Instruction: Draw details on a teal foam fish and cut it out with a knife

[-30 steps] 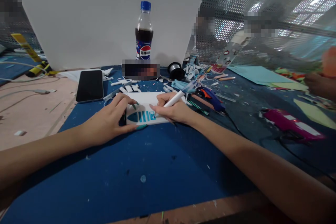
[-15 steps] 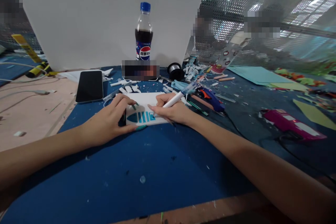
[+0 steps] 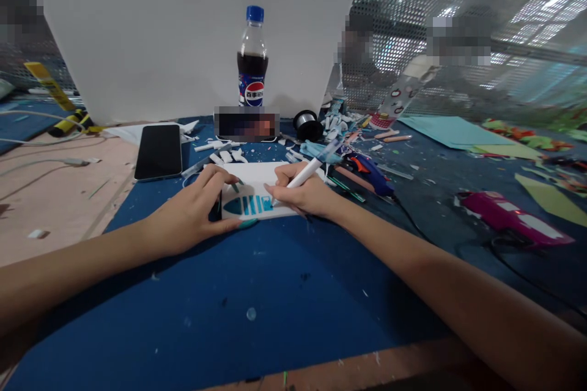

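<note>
A small white board [image 3: 257,174] lies on the blue mat, bearing a teal fish-like shape with a pointed head and several upright bars. My left hand [image 3: 204,204] grips its left end, thumb along the near edge and fingers curled over the top. Wrapped in the fingers of my right hand [image 3: 306,190] is a white marker pen [image 3: 304,173], tilted up to the right. Its tip meets the board beside the rightmost teal bar. My right hand covers the board's right end.
Behind the board stand a cola bottle [image 3: 252,67] and a wire spool [image 3: 307,126] among white scraps. A phone [image 3: 158,152] lies left. To the right are a blue glue gun [image 3: 369,172], a magenta corded tool [image 3: 513,217] and light-blue sheets [image 3: 452,131].
The marker tip has shifted slightly right along the board, beside the last teal bar. My left hand keeps its place on the board. The whole view has shifted slightly.
</note>
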The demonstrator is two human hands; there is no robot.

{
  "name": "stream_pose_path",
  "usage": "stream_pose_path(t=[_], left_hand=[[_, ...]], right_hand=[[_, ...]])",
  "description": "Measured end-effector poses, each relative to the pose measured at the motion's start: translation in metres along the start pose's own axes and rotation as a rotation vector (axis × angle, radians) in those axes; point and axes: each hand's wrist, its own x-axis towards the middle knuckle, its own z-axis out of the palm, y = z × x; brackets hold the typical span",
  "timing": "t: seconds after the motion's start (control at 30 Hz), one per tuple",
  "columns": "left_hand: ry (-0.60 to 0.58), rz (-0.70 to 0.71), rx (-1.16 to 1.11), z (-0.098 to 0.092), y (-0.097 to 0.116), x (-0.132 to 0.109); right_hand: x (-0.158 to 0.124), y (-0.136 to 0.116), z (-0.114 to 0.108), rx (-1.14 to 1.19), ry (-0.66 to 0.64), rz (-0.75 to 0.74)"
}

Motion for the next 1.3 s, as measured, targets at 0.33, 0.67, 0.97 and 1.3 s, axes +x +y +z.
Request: stream_pose_path(t=[0.33,0.67,0.97,1.3], left_hand=[[-0.032,-0.018,-0.002,-0.002,0.001,0.001],[-0.025,-0.008,-0.005,0.001,-0.002,0.0],[-0.025,-0.014,0.0,0.0,-0.001,-0.001],[0.001,0.001,0.011,0.002,-0.002,0.0]], right_hand=[[-0.001,-0.002,0.001,0.115,-0.065,0.036],[0.001,-0.008,0.005,0.082,0.012,0.056],[0.0,-0.005,0.004,0.085,-0.016,0.106],[0.002,0.005,0.0,-0.011,0.028,0.043]])
